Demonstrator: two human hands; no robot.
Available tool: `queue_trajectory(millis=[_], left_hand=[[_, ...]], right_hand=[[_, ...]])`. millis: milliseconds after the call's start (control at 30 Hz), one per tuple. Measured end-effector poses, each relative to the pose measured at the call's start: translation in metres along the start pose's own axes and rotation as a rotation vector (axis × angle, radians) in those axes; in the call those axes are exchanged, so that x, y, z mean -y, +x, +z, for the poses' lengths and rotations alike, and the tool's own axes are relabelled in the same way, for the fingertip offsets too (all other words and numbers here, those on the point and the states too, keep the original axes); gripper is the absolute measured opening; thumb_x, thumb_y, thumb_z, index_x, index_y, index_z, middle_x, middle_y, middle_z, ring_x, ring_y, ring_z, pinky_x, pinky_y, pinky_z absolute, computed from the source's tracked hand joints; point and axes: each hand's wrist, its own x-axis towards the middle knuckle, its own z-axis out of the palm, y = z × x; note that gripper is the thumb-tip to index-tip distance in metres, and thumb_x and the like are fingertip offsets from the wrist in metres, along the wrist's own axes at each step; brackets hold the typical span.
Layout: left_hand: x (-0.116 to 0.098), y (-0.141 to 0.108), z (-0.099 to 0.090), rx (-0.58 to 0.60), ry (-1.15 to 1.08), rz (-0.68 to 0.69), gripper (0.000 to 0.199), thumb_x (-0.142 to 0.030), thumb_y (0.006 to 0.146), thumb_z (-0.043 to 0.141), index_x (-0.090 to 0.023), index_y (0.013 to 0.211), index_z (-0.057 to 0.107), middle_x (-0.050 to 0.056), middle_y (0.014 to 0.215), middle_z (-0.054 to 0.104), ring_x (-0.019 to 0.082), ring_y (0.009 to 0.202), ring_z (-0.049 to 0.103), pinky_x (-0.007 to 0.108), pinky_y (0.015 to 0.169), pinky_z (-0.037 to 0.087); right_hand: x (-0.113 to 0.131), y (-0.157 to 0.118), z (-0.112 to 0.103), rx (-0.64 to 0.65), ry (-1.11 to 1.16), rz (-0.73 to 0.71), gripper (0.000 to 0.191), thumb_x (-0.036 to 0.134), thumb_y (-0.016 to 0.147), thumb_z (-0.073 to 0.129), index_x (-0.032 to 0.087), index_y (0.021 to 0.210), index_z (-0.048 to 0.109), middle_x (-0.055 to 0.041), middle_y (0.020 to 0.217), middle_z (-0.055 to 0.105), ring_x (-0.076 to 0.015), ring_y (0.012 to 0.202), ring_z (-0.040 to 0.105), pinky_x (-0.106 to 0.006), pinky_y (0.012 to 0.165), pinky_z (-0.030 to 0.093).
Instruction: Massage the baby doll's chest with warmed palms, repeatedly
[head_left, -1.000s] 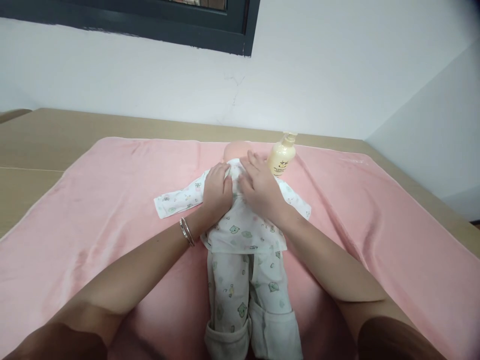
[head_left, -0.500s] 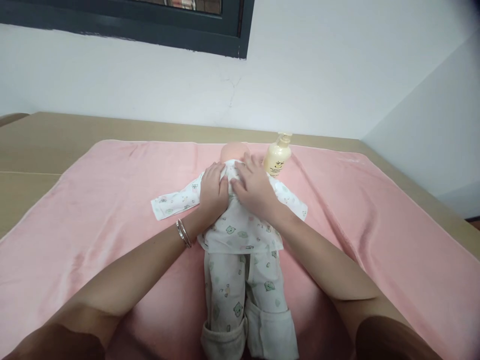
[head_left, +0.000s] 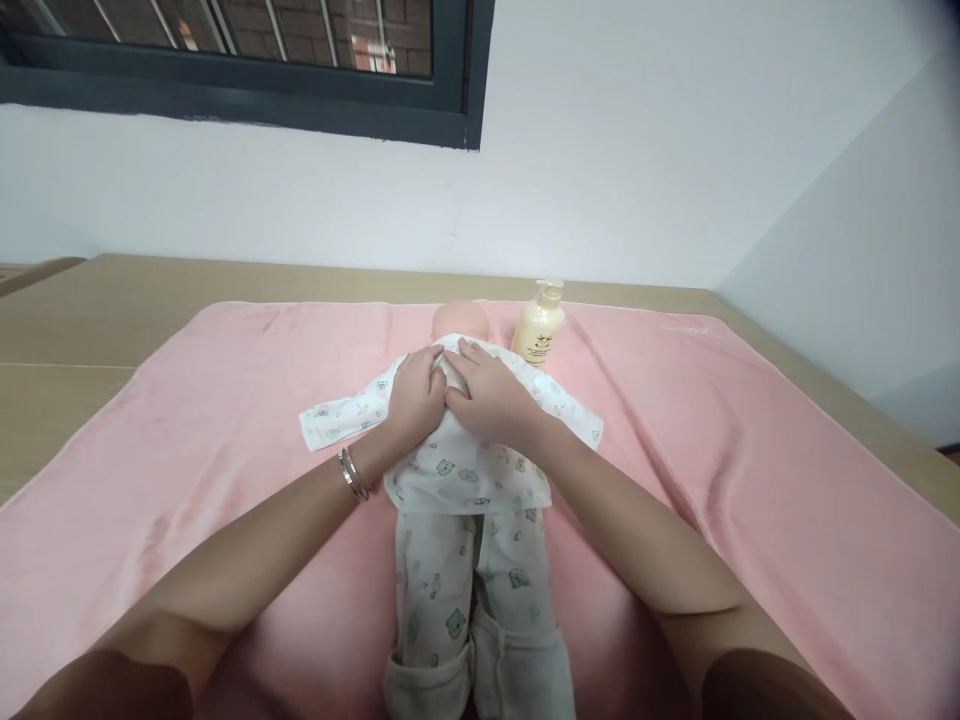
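Trousers: white with green prints, nearest us, cuffs turned up; they show a little further left in our view than half a second ago.
Bangles: two silvery rings just behind our left grip.
Both grips: lying flat, palms down, fingers extended; we see neither closed around anything. Our right grip has drawn inward from beside the head, and the thumbs now nearly meet.
Doll: directly under both palms, stretched lengthwise away from us; our hands rest on the upper part of its white shirt, sleeves spread to both sides.
Head: just beyond our fingertips, more of it uncovered than before.
Bottle: pale yellow, pump-topped, standing near the head on its right in our view.
Blanket: pink, creased, spread beneath doll and bottle.
Worktop: wooden, showing past the blanket's edges.
Wall: white, behind the worktop.
Window: dark-framed, upper left, bars behind the glass; we see more of it now.
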Motion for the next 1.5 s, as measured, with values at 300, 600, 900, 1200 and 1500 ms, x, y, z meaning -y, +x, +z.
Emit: queue_trajectory(millis=[300,600,900,1200,1500], left_hand=[[-0.052,0.034,-0.002,-0.048,-0.295,-0.103,0.038,-0.035,0.09,0.044,-0.02,0.119,0.065,0.008,0.139,0.062,0.026,0.141,0.047,0.05,0.121,0.036],[-0.107,0.124,0.019,0.35,-1.128,-0.502,0.079,-0.055,0.094,0.006,-0.006,0.145,0.04,0.024,0.143,0.055,0.025,0.131,0.059,0.044,0.105,0.053],[-0.112,0.128,0.026,0.354,-1.378,-0.532,0.08,-0.057,0.093,0.007,-0.006,0.151,0.028,0.026,0.133,0.058,0.033,0.131,0.056,0.057,0.102,0.049],[-0.086,0.079,-0.046,0.366,-1.764,-0.669,0.07,-0.048,0.095,0.03,-0.016,0.157,0.023,0.017,0.158,0.04,0.027,0.144,0.045,0.042,0.112,0.044],[-0.082,0.054,-0.107,0.311,-1.739,-0.816,0.075,-0.033,0.093,0.037,-0.021,0.161,0.008,0.014,0.161,0.036,0.025,0.146,0.043,0.04,0.114,0.043]], right_hand=[[-0.061,0.007,-0.065,-0.434,0.104,0.146,0.067,0.024,0.088,0.043,0.004,0.152,0.035,-0.0187,0.164,0.025,-0.0335,0.154,0.022,-0.057,0.124,0.025],[-0.114,0.029,-0.052,-0.419,0.063,0.059,0.071,0.01,0.085,0.035,-0.003,0.154,0.023,-0.0224,0.163,0.027,-0.0278,0.155,0.02,-0.052,0.126,0.022],[-0.117,0.037,-0.04,-0.466,-0.144,0.023,0.061,0.015,0.091,0.035,-0.004,0.148,0.036,-0.0235,0.153,0.041,-0.0342,0.145,0.035,-0.055,0.123,0.024],[-0.111,0.045,-0.032,-0.527,-0.306,0.097,0.059,0.011,0.087,0.037,-0.003,0.144,0.041,-0.0236,0.147,0.046,-0.035,0.138,0.039,-0.052,0.116,0.035],[-0.079,0.051,-0.036,-0.492,-0.422,0.22,0.05,0.012,0.085,0.041,-0.004,0.131,0.05,-0.0277,0.128,0.056,-0.0362,0.124,0.049,-0.052,0.108,0.042]])
